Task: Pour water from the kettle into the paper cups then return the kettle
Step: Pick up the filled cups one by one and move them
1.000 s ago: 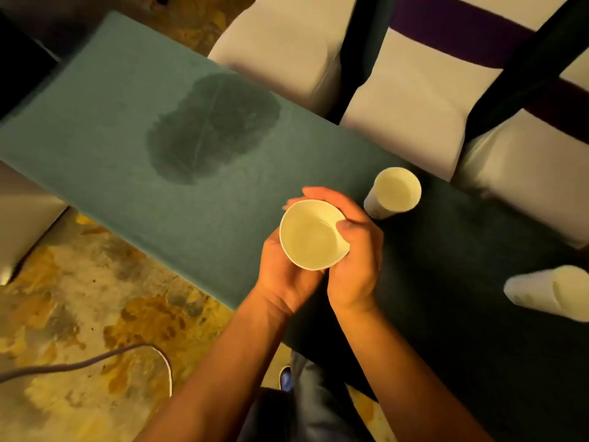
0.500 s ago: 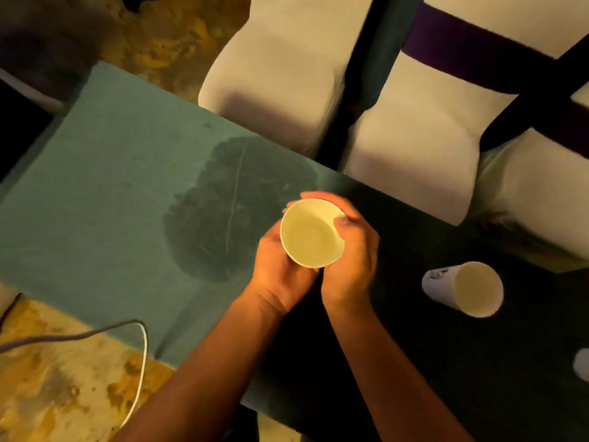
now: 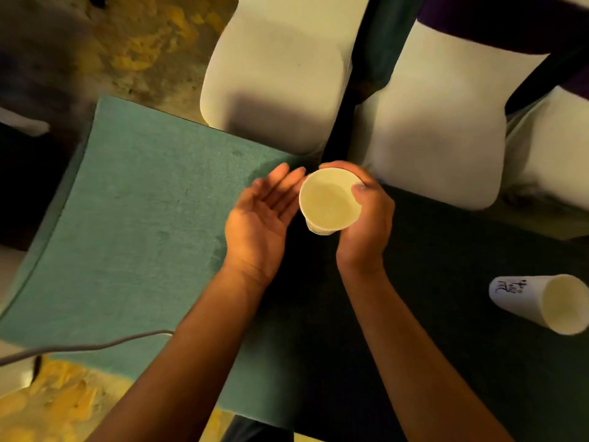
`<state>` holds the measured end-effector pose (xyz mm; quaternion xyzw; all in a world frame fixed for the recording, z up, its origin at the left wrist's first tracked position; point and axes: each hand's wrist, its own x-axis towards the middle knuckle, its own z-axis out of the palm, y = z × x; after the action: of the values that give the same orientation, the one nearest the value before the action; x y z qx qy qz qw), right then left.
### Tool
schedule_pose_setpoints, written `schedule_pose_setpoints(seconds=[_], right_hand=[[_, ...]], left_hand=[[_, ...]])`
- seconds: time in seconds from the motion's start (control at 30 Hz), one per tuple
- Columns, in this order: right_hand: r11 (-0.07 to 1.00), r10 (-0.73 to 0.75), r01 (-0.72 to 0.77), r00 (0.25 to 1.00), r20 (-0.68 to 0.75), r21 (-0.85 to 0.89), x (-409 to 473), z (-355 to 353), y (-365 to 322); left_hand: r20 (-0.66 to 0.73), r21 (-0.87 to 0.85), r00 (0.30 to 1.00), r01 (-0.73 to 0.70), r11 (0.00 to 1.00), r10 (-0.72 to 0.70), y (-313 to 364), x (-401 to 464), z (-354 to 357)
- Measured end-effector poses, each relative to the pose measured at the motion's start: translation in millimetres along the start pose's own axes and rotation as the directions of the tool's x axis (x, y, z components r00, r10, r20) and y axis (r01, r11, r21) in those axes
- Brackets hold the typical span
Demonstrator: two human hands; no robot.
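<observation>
A grey cable (image 3: pixel 89 346) crosses the near left edge of your green tablecloth (image 3: pixel 143 218). Your left hand (image 3: pixel 259 218) lies palm up, fingers straight, fingertips just beside the paper cup (image 3: pixel 330 200). Your right hand (image 3: pixel 366 218) grips that cup above the cloth. A second paper cup (image 3: pixel 541 303) stands far right.

The left hand (image 3: pixel 259 220) no longer grips the paper cup (image 3: pixel 330 199); it now lies palm up with fingers straight, fingertips just beside the rim. The right hand (image 3: pixel 366 218) alone holds the cup. The second paper cup (image 3: pixel 538 303) now appears lower and farther right in view.
</observation>
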<state>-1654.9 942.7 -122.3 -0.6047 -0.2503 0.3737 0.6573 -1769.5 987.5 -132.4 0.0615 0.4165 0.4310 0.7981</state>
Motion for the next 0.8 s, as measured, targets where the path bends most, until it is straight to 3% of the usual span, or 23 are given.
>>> schedule_pose_setpoints(seconds=[0.23,0.43,0.6,0.8], right_hand=[[1.0,-0.01,0.01,0.999,-0.049,-0.017,-2.1,19.1,32.9],[0.998,0.02,-0.019,1.0,-0.005,0.062,-3.6,21.5,52.5],[1.0,0.007,-0.007,1.0,-0.013,0.006,-8.2,18.9,52.4],[0.986,-0.142,0.14,0.99,-0.017,-0.095,-1.1,14.9,23.8]], left_hand=[[-0.081,0.086,0.994,-0.07,0.994,0.077,15.1,3.8,-11.6],[-0.088,0.291,0.964,-0.215,0.932,0.249,11.2,4.1,-20.2],[-0.091,0.272,0.964,-0.217,0.937,0.25,11.4,-0.2,-20.4],[-0.074,0.296,0.951,-0.266,0.917,0.3,20.2,-12.8,-14.0]])
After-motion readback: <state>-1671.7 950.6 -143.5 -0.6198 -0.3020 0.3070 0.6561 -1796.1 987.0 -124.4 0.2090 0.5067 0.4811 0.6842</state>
